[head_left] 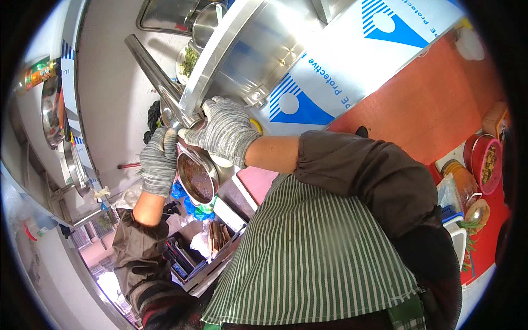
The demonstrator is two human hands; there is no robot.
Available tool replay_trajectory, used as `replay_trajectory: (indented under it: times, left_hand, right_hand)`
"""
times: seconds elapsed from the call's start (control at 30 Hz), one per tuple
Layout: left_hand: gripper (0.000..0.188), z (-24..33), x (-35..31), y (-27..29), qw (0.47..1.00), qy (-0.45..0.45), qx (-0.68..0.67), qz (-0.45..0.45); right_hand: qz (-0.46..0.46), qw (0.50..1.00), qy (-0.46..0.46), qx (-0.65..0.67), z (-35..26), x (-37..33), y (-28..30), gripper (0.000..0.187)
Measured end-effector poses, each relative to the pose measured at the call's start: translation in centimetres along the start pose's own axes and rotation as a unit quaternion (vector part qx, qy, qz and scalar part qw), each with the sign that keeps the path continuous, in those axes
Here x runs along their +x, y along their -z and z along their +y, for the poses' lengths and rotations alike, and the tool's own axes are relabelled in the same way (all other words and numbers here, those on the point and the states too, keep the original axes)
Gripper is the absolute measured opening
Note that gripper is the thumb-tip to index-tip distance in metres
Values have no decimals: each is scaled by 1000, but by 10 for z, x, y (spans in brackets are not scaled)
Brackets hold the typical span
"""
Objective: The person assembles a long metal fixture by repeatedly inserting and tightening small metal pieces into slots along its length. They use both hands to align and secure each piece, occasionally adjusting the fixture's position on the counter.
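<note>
My left hand (pixel 157 165), in a grey striped knit glove, has its fingers curled beside a steel pot (pixel 213 169). What they close on is hidden. Brown liquid with dark bits (pixel 197 179) shows inside the pot. Against the left hand, my right hand (pixel 223 131), gloved alike, bends its fingers over the near end of a long shiny metal tube (pixel 157 74). Its grip is hidden behind the knuckles. Just past the right fingers lies the corner of a large steel basin (pixel 256 69). A plate of chopped greens (pixel 190 60) sits farther back, beyond the tube.
A steel tray (pixel 159 16) and a small pot (pixel 206 25) stand at the back. Film-covered metal (pixel 313 82) and a red tabletop (pixel 407 104) extend right, with a pink bowl (pixel 489 162) near its edge. Pans (pixel 52 110) line the left shelf. An open box (pixel 206 269) sits below.
</note>
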State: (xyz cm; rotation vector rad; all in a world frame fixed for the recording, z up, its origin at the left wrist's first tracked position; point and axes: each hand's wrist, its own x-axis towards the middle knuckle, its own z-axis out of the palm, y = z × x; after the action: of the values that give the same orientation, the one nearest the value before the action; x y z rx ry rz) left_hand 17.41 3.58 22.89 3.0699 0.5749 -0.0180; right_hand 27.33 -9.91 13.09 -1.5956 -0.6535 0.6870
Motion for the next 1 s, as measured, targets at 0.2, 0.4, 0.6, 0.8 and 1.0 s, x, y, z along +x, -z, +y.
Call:
replay_trajectory:
  times: [0.2,0.4,0.6,0.8,1.0]
  left_hand:
    - [13,-19,19,12,922,-265,281,-33]
    - [17,-10,17,-1,996,-81,-2,-28]
    - [23,-5,5,5,840,229,-456,-183]
    - [29,-7,0,11,899,189,-345,-195]
    - [24,-10,8,21,945,140,-204,-213]
  right_hand:
    - [11,1000,11,-15,5,2,-7,62]
    - [-13,1000,5,19,4,4,-5,66]
    - [-12,1000,8,-7,7,4,-5,66]
    - [-9,1000,9,-4,8,1,-3,64]
    - [5,1000,7,11,9,2,-6,71]
